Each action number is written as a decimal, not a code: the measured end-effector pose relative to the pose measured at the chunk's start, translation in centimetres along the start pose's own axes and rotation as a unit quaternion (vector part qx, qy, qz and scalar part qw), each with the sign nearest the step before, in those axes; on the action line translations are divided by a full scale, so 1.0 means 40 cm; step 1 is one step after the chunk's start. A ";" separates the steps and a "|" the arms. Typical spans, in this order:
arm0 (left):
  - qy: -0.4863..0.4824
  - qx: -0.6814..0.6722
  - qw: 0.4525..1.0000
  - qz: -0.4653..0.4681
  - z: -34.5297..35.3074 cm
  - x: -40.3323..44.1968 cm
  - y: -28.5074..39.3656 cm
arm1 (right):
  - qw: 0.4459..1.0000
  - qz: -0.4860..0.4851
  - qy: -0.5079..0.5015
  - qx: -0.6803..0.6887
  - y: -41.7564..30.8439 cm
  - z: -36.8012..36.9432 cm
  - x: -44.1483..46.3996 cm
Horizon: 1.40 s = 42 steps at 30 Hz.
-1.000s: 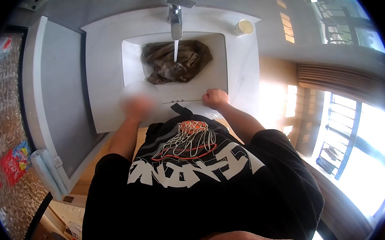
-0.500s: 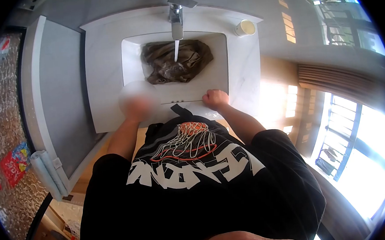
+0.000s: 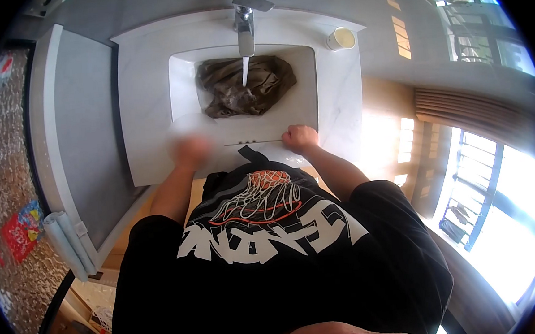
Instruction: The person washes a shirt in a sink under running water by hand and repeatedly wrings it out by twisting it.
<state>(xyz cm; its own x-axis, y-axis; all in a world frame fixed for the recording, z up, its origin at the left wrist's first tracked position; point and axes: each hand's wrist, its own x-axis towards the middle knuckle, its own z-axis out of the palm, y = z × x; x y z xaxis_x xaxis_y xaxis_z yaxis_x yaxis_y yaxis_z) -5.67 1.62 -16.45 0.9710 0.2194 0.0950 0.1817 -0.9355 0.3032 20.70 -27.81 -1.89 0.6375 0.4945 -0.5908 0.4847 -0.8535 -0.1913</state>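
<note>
A dark brown cloth (image 3: 267, 74) lies bunched and wet in the white sink basin (image 3: 306, 102). Water runs onto it from the chrome faucet (image 3: 245, 29). At the basin's front right corner, my right hand (image 3: 300, 138) rests on the rim, its fingers curled into a fist with nothing visible in it. My left hand (image 3: 193, 148) is at the front left of the basin, but a blur covers its fingers. Neither hand touches the cloth.
A pale cup (image 3: 340, 39) stands on the counter (image 3: 343, 93) at the back right. To the left is a grey panel (image 3: 86, 105), with rolled light-blue material (image 3: 68, 243) near its lower end. A bright window (image 3: 486, 183) is on the right.
Water keeps running onto the cloth. Both hands stay in nearly the same places, and the cloth has not visibly shifted.
</note>
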 end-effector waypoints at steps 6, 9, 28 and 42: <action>0.021 -0.026 0.999 -0.007 -0.012 0.011 0.007 | 1.000 0.000 -0.001 -0.001 0.000 0.000 -0.001; -0.001 -0.007 1.000 -0.022 -0.042 0.028 0.022 | 1.000 0.002 -0.004 0.001 -0.002 -0.003 -0.001; -0.205 -0.108 0.967 -0.108 -0.078 0.083 0.034 | 0.997 -0.011 -0.076 0.025 0.033 0.018 0.047; -0.182 0.001 0.975 -0.126 -0.187 0.407 0.229 | 0.976 -0.132 0.133 -0.110 -0.116 -0.081 0.172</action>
<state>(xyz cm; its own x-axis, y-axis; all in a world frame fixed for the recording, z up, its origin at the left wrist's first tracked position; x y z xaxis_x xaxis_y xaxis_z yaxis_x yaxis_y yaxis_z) 10.66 -1.30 -5.03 0.8863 0.3297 -0.3253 0.4214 -0.8655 0.2709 24.79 -19.89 -2.53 0.5916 0.7423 -0.3146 0.7513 -0.6491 -0.1189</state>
